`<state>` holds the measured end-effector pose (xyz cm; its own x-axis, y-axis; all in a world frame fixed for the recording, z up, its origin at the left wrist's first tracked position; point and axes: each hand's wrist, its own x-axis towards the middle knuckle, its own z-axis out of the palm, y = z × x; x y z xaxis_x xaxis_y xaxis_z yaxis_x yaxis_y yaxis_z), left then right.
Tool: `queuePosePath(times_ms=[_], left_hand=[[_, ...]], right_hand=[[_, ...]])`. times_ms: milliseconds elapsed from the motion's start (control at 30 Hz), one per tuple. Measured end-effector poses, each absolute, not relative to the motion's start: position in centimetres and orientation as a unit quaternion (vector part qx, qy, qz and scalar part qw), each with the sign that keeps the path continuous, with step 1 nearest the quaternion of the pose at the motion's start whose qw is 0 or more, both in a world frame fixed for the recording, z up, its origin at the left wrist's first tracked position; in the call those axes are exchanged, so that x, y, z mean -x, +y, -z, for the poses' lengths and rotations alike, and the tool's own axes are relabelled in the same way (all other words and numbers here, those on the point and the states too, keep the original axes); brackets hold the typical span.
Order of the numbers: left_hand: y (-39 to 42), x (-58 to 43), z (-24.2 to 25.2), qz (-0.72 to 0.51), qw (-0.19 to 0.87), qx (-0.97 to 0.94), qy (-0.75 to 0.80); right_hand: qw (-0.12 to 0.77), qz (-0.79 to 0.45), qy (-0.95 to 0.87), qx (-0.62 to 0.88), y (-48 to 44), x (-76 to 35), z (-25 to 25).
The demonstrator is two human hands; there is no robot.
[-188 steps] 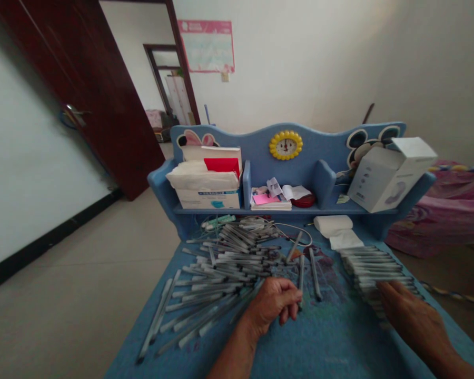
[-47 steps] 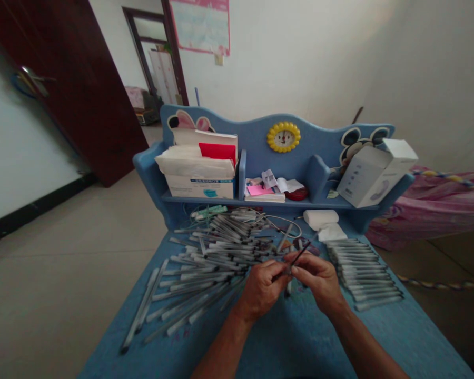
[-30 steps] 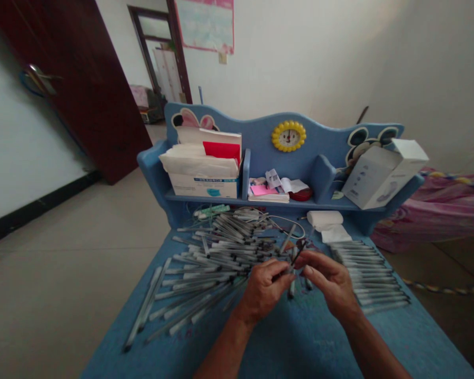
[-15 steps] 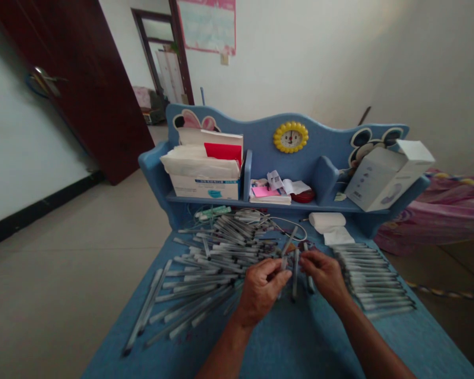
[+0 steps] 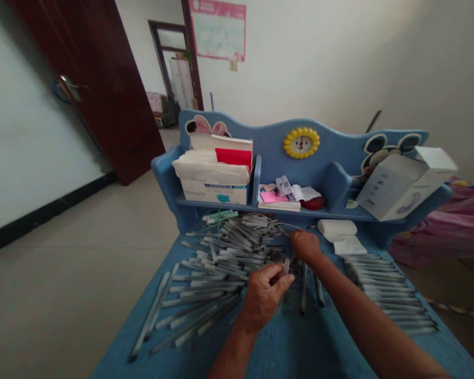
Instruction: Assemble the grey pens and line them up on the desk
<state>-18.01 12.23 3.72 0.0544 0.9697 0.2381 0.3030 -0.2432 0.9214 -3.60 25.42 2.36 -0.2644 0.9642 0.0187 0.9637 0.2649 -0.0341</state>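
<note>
My left hand is closed in a pinch on a pen, a clear tube-like piece standing up from between thumb and fingers. Just beyond it, my right hand reaches to the back of the table, fingers curled downward; what they hold, if anything, is hidden. A large heap of translucent pens with dark ends spreads left of my hands. Below my right wrist lie two separate pens, one of them a dark-ended pen. To the right, a neat row of pens lies side by side.
Behind the pens rises a blue shelf with a yellow flower clock. It holds a mask box, papers and a white carton. A white paper roll lies on the blue table.
My right hand has moved away from beside the left hand, farther back toward the shelf. My left hand keeps its pinch on the pen. The view has shifted slightly.
</note>
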Motion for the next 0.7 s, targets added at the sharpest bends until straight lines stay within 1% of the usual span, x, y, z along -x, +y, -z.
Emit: queuePosePath(times_ms=[100, 200, 300, 433, 500, 533, 633, 667, 700], left_hand=[[12.1, 18.0, -3.9, -0.465, 0.36, -0.635, 0.502], [12.1, 17.9, -4.1, -0.461, 0.36, -0.64, 0.499], [12.2, 17.8, -4.3, -0.456, 0.349, -0.65, 0.499], [12.3, 17.9, -4.3, -0.447, 0.325, -0.669, 0.497], [12.3, 17.9, -4.3, -0.443, 0.317, -0.678, 0.493], [12.2, 17.8, -4.4, -0.441, 0.312, -0.683, 0.492], [12.1, 17.6, -4.7, -0.43, 0.298, -0.7, 0.486], [12.0, 17.4, -4.8, -0.424, 0.294, -0.708, 0.482], [12.0, 17.3, -4.8, -0.418, 0.29, -0.716, 0.477]], right_hand=[[-0.009, -0.009, -0.803, 0.596, 25.9, 3.7, -2.4], [-0.011, -0.02, -0.804, 0.595, 26.3, 3.8, -2.7], [0.017, -0.048, -0.808, 0.588, 26.2, 3.7, -3.3], [0.078, -0.119, -0.817, 0.558, 24.2, 2.7, -4.8], [0.119, -0.187, -0.813, 0.538, 22.6, 1.7, -5.5], [0.155, -0.248, -0.802, 0.521, 21.7, 1.1, -5.9], [0.293, -0.483, -0.7, 0.437, 19.2, -0.6, -6.9], [0.322, -0.533, -0.665, 0.413, 18.5, -1.0, -7.3], [0.338, -0.557, -0.647, 0.396, 18.0, -1.4, -7.8]])
